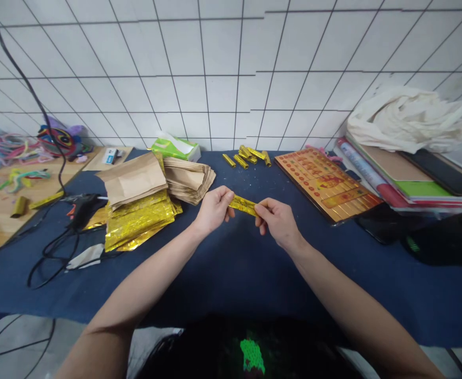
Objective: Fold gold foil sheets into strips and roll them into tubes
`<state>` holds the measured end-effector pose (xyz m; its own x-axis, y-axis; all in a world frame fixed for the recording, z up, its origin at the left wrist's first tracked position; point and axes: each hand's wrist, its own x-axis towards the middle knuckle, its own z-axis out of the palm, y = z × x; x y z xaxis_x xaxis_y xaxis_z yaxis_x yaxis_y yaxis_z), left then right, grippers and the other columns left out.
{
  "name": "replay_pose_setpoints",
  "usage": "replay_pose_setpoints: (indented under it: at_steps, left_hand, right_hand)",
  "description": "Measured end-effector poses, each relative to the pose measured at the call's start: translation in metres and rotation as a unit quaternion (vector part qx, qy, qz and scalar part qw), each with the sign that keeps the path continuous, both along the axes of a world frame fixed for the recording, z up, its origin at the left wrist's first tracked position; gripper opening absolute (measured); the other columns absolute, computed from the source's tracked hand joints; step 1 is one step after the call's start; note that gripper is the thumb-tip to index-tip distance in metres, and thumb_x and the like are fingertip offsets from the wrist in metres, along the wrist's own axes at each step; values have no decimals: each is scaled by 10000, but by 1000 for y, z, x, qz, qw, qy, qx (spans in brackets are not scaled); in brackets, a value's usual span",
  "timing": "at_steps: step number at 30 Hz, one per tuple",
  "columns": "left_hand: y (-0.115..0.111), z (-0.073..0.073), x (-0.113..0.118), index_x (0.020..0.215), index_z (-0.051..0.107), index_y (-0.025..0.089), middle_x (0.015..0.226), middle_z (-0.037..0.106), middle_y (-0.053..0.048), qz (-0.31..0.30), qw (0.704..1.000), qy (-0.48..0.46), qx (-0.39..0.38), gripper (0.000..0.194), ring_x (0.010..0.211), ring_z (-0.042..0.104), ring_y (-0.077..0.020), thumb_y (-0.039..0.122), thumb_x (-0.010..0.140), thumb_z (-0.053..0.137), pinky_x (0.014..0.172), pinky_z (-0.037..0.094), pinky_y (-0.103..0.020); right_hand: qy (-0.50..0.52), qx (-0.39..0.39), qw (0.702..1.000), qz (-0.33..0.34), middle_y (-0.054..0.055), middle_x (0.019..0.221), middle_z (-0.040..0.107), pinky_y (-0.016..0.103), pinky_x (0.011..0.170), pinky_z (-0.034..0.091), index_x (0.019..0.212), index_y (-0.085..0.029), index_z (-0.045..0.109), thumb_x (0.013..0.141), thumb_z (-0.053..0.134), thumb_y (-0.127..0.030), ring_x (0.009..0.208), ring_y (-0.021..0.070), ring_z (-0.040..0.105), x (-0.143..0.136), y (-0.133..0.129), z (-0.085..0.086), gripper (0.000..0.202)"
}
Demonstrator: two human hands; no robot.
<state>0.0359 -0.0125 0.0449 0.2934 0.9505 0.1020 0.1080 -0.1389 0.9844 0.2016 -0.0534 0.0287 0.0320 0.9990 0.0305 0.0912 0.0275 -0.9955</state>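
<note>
1. White tiled wall behind, dark blue table cloth (223, 268) below; at far left lies a black glue gun (81, 206).
2. Next, a stack of gold foil sheets (138, 221) waits unrolled.
3. Left hand (213, 209) and right hand (279, 221) each pinch one end of a gold foil strip (243, 205), held above the cloth.
4. Behind, several finished gold rolls (247, 156) lie near the wall; far more sheets remain, I'd judge.

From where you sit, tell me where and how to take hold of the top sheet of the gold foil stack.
Pinch the gold foil stack at its near right corner, coming from the right with the left hand, probably once it lets go of the gold strip. That corner fans out loose over the blue cloth, while brown paper bags cover the far edge and the glue gun crowds the left.
</note>
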Motion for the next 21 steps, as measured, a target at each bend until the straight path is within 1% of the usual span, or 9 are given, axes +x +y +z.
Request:
replay_pose_setpoints:
  at_steps: [2, 5, 8, 10, 11, 13, 15, 18, 21]
  left_hand:
    - [-2, -3, 3, 671, 456, 168, 394, 514, 59, 28, 1000, -10, 2, 297, 273, 391, -44, 428, 809, 490, 307, 268, -133]
    - [-5, -9, 7, 680, 454, 169, 391, 501, 67, 64, 998, -19, 5, 266, 275, 389, -44, 395, 819, 472, 307, 264, -131]
    - [-7, -12, 8, 698, 455, 171, 402, 507, 66, 57, 998, -15, 6, 259, 287, 401, -49, 399, 821, 468, 317, 275, -135]
    - [-5, -11, 6, 713, 462, 168, 424, 525, 58, 26, 1000, -5, -2, 275, 302, 420, -51, 422, 816, 473, 333, 296, -139]
    - [-4, -10, 4, 710, 466, 165, 440, 535, 52, 3, 1000, 4, -12, 293, 316, 434, -52, 440, 810, 478, 344, 310, -142]
    - [-3, -5, 1, 678, 475, 155, 479, 549, 34, -54, 998, 28, -31, 343, 359, 474, -56, 476, 797, 481, 378, 348, -150]
    - [-4, 0, -1, 647, 488, 144, 522, 559, 17, -116, 991, 60, -38, 376, 421, 518, -66, 487, 799, 468, 426, 390, -162]
    - [-10, 3, 1, 684, 507, 143, 574, 586, 2, -193, 972, 125, -43, 320, 482, 564, -87, 419, 829, 438, 469, 424, -182]
    - [-17, 1, 5, 724, 480, 160, 609, 607, -2, -213, 959, 180, -51, 243, 471, 573, -94, 345, 853, 388, 433, 407, -180]
  right_hand:
    - [33, -2, 999, -19, -51, 473, 554, 174, 324, 335, 698, -167, 512, 780, 555, -373, 302, 64, 468, -3, -1, -1, 225]
    - [61, -4, 998, -12, -51, 490, 567, 187, 332, 356, 770, -169, 522, 763, 574, -371, 311, 76, 482, -7, -2, -3, 209]
    - [33, 15, 999, -17, -56, 477, 550, 175, 324, 321, 761, -165, 530, 776, 552, -340, 299, 58, 451, -5, -1, -5, 177]
    - [7, 25, 999, -26, -63, 457, 527, 164, 313, 281, 743, -164, 533, 792, 524, -324, 287, 41, 411, 0, 1, -4, 168]
    - [-7, 22, 1000, -19, -67, 448, 516, 162, 309, 267, 742, -163, 536, 794, 518, -318, 284, 36, 395, 3, 2, -3, 164]
    - [-35, 2, 999, 18, -70, 439, 504, 159, 304, 252, 742, -160, 546, 788, 519, -307, 281, 32, 376, 9, 4, 2, 156]
    - [-66, -24, 995, 75, -71, 432, 498, 159, 305, 254, 737, -157, 554, 779, 523, -298, 281, 30, 368, 13, 4, 9, 150]
    - [-98, -47, 984, 142, -75, 419, 490, 157, 309, 258, 713, -159, 553, 764, 524, -276, 282, 31, 368, 14, 2, 16, 131]
    - [-98, -67, 981, 153, -76, 411, 488, 157, 304, 254, 694, -160, 545, 742, 535, -269, 278, 35, 375, 11, 1, 17, 120]
